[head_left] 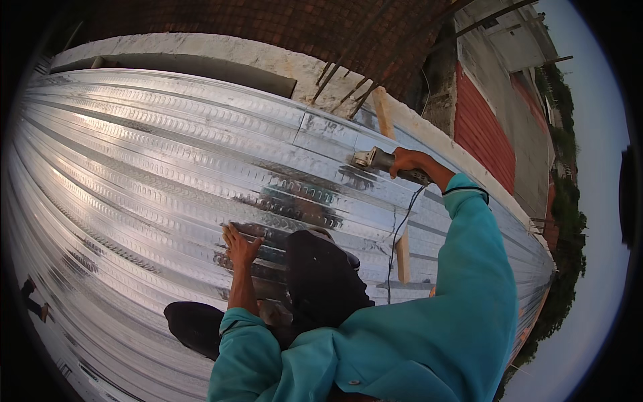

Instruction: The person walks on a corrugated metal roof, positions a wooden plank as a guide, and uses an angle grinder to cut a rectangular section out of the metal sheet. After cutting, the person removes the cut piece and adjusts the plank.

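Metal decking (167,171) (ribbed), wood strip (402,259), cable (391,260)

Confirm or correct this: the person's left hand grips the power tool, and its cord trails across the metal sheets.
Wrong hand: the head view shows the right hand gripping the power tool. Its cord does trail across the metal sheets.

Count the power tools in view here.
1: a grinder, gripped in the right hand over the metal sheets, above and right of the picture's centre. Others could be hidden behind the blue-green sleeves.
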Available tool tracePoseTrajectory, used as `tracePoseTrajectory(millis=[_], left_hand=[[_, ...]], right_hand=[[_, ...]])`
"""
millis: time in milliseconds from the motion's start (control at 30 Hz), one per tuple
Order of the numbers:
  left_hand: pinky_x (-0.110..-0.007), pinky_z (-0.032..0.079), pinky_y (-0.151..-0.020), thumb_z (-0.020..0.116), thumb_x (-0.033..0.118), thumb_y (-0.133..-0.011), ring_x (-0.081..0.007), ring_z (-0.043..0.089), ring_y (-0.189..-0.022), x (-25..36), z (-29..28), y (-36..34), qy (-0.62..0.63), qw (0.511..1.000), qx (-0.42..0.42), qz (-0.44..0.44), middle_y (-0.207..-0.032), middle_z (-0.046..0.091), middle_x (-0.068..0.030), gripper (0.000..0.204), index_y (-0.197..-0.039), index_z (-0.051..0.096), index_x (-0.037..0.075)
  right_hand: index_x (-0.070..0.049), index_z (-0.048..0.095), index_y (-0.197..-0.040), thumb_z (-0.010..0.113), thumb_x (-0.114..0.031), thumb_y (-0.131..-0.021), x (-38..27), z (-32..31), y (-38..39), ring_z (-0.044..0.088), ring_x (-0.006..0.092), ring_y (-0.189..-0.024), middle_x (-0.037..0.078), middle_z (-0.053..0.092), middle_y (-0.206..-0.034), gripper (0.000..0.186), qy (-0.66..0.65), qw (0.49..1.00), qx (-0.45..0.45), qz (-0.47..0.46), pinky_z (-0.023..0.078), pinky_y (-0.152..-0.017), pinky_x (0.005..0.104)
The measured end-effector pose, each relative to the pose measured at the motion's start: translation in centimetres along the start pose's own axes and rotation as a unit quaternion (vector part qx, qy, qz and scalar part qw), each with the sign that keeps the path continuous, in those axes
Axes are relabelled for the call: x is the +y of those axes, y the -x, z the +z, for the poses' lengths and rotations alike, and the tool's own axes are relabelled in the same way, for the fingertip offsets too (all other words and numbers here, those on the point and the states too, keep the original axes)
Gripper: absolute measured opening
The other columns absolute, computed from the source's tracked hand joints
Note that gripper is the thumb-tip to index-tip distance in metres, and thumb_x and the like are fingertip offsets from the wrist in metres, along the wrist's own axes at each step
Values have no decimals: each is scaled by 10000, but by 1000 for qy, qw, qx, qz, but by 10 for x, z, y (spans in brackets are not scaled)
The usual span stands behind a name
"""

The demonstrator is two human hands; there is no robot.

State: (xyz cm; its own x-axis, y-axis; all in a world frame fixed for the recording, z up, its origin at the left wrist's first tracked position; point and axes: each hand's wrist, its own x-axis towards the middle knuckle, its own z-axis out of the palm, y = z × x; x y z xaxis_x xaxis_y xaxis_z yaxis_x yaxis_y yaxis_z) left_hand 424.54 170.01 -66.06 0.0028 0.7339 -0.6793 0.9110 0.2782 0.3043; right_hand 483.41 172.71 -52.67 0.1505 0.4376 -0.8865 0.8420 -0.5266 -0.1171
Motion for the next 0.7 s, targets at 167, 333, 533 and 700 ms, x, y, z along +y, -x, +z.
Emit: tracePoseTrajectory(millis=[167, 333, 533, 700], left_hand=[[-663, 263, -1168, 865, 442, -735, -354, 93, -1579, 1, -4, 8, -11, 1000, 15, -2, -1708, 80, -178, 1240, -1628, 95, 58], [-675, 260, -1169, 866, 423, -738, -357, 107, -1574, -11, 13, 13, -32, 998, 52, 18, -1703, 92, -182, 1221, -1617, 113, 35], [-672, 225, -1179, 856, 425, -759, -344, 89, -1582, -14, 17, 14, -22, 997, 66, 21, -1710, 86, -171, 1207, -1625, 107, 43], [-673, 220, -1182, 854, 391, -758, -345, 88, -1582, -14, 16, 16, -14, 998, 67, 9, -1711, 88, -166, 1191, -1626, 113, 48]], right_hand=[[60, 725, -1002, 872, -306, -536, -2, 0, 6, 693, 303, -819, 183, 731, -932, 611, -16, 1000, 4, -19, 552, -741, 413], [68, 743, -963, 850, -350, -540, -12, 1, 0, 703, 285, -845, 170, 736, -932, 604, 3, 1000, 7, -24, 539, -752, 397], [51, 740, -1025, 851, -328, -551, -23, -1, 0, 703, 285, -863, 168, 735, -953, 617, -4, 999, 11, -32, 541, -763, 400], [57, 737, -998, 852, -324, -559, -30, -3, -1, 704, 287, -854, 169, 734, -941, 593, 6, 999, 13, -31, 538, -762, 398]])
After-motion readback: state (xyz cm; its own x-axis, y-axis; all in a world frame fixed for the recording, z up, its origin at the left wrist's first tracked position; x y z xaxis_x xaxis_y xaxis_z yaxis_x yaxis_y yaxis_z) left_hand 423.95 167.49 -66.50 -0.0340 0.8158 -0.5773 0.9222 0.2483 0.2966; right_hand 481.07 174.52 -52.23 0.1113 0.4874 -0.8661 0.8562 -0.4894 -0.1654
